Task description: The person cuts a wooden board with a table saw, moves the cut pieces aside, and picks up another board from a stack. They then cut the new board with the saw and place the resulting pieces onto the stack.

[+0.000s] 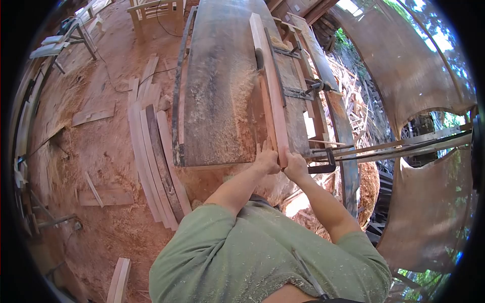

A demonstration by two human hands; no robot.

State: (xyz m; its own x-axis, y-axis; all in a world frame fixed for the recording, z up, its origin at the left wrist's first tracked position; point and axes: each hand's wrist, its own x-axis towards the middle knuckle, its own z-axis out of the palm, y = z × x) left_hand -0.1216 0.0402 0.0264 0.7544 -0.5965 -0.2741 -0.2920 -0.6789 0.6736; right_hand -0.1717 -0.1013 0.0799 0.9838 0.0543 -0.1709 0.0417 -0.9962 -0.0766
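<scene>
A long, narrow wooden board (275,108) stands on edge and runs away from me along the machine table (217,101). My left hand (267,158) is at the board's near end on its left side, fingers pointing forward along the wood and thumb side against it. On the right side, my right hand (296,167) is closed around the same near end. A rounded slot with a dark cutter (259,59) shows beside the board's left face farther up. Wood shavings (241,106) cover the tabletop left of it.
Several cut strips (151,161) lie on the sawdust-covered floor at left. A black clamp (326,164) sits right of my right hand, with another clamp (316,87) farther along the side frame. Brown sheeting (429,202) hangs at right. A wooden frame (156,17) stands beyond.
</scene>
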